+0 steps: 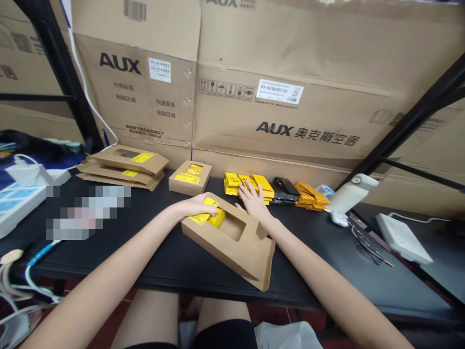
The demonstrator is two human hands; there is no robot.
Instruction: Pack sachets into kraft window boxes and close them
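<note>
My left hand (pixel 198 205) grips the far left end of a brown cardboard box (pixel 232 257) with a cut-out window and a yellow label. The box's near right end is open, its flaps sticking out. Through the window a yellow packet (pixel 217 219) shows inside. My right hand (pixel 253 199) reaches past the box with fingers spread over a row of yellow packets (pixel 263 185), touching them. Black packets (pixel 285 190) and orange packets (pixel 311 196) continue the row to the right. A closed brown box (pixel 189 177) with yellow packets behind its window stands left of the row.
Flattened brown boxes (pixel 123 165) lie stacked at the back left. A power strip (pixel 22 198) sits at the left edge. On the right are a white bottle (pixel 350 194), an earphone case (pixel 339 219), glasses (pixel 368 245) and a white device (pixel 403 237). Large cartons (pixel 225 111) wall the back.
</note>
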